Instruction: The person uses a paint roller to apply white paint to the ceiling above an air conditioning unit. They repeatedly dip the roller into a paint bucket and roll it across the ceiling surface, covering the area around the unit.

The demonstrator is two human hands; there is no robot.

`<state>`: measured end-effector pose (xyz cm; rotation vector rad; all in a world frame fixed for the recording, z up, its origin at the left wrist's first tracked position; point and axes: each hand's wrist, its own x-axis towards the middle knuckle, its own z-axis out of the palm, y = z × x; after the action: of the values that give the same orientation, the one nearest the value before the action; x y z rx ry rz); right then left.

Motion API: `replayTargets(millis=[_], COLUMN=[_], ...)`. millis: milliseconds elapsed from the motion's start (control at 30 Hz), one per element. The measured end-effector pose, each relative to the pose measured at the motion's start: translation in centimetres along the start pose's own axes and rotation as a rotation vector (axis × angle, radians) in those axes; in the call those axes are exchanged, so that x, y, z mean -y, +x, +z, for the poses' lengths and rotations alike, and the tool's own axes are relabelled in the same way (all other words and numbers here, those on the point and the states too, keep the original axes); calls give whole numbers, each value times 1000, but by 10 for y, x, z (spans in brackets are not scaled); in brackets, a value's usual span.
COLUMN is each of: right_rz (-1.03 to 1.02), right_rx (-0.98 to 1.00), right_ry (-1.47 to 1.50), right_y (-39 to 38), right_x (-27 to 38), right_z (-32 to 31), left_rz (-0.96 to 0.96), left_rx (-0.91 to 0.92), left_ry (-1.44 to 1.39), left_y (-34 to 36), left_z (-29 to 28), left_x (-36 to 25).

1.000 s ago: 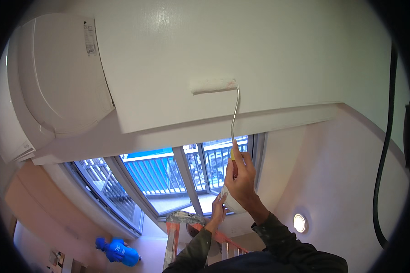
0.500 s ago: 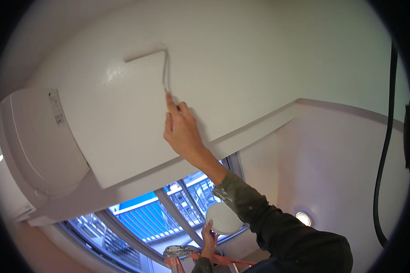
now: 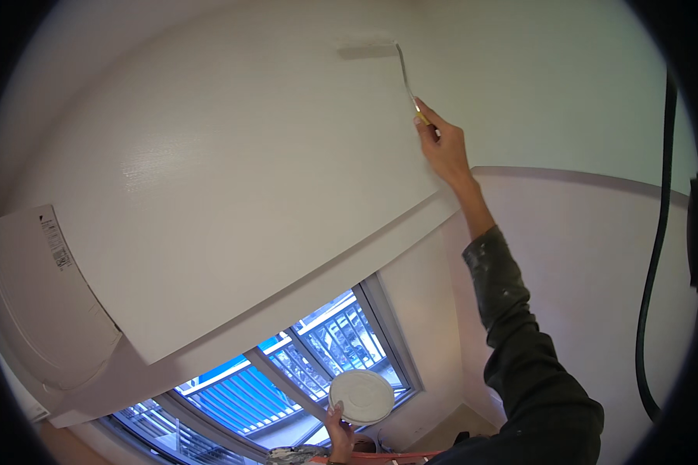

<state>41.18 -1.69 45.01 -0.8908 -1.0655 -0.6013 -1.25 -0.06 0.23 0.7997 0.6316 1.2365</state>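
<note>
The left hand [image 3: 339,434] is low in the view, pinching the lower left rim of a round white disc [image 3: 361,397], thumb on its face and the other fingers mostly hidden behind; whether the disc is a lid or the base of a tub I cannot tell; the right arm, in a dark sleeve [image 3: 512,310] with pale spots, rises from the lower right corner and stretches high, its wrist nearly in line with the forearm; the right hand [image 3: 444,147] is closed around the yellow handle [image 3: 421,116] of a paint roller [image 3: 404,71], a finger reaching forward along it; the roller's pale sleeve, blurred, appears to lie against the broad white surface [image 3: 271,194] near the top, pointing left from its bent metal wire.

At far left is a white air conditioner [image 3: 46,302]; right of it the surface has a shiny patch and ends below in a stepped edge; beneath that are grey-framed windows [image 3: 256,356], with railings [image 3: 345,341] and something blue outside; then come pale walls [image 3: 551,256], and a black cable [image 3: 651,310] hangs at far right.
</note>
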Motion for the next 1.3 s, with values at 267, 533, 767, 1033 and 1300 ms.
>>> replayTargets(millis=[267,533,767,1033,1300], right_rz=[-12,41,72,2,5], right_rx=[79,156,193,159,183], right_ry=[-90,-158,-135,-173,-215], right_y=[30,119,127,140,175], right_x=[-43,-6,-7,-18,7], right_z=[-20,-13,-19,-21,-12], left_rz=[33,48,63,32,34], left_rx=[-57,-77,-60,-55,-70], left_ry=[85,108,104,110,103], left_y=[-18,-17,-11,-6,-6], left_z=[14,5,3,4,-1], left_x=[-6,-7,-2,-2,-1])
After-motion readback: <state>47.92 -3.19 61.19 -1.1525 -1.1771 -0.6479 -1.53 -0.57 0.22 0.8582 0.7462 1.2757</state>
